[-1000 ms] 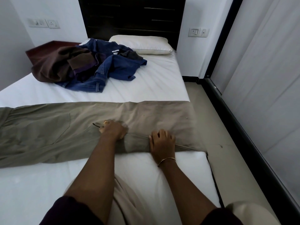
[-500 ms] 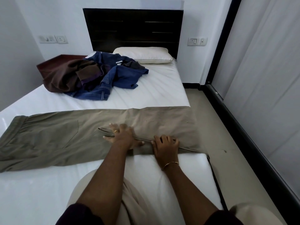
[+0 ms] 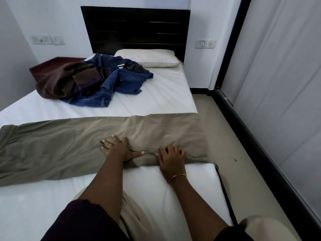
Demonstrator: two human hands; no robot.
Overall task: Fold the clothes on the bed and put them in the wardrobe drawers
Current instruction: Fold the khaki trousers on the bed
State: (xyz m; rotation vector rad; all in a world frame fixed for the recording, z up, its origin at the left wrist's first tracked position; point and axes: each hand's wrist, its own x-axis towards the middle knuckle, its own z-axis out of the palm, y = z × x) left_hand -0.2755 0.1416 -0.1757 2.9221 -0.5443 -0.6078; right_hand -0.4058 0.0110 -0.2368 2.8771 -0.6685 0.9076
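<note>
Head view. A pair of khaki cotton trousers (image 3: 86, 146) lay stretched crosswise over the white-sheeted bed (image 3: 156, 94), waistband toward the left edge and leg ends reaching the right edge of the mattress. The person's left hand (image 3: 119, 148) rested flat on the trousers near their middle, fingers spread and straight, thumb extended to the right along a raised fold; a ring showed on one finger. The right hand (image 3: 171, 158) sat just beside it, on the near seam of the trouser leg, fingers bent and pressing down on the cloth; whether they pinched the fabric could not be told. A thin gold bracelet (image 3: 176, 177) circled the right wrist. Farther up the bed, well apart from the trousers, lay an unfolded heap: a dark brown garment (image 3: 57, 82) on the left, touching crumpled blue denim jeans (image 3: 119, 82) on the right. A white pillow (image 3: 147, 58) rested against the dark wooden headboard (image 3: 135, 28). White sliding wardrobe doors (image 3: 278, 84) in a black frame stood along the right side, beyond a strip of beige floor (image 3: 225, 136).
</note>
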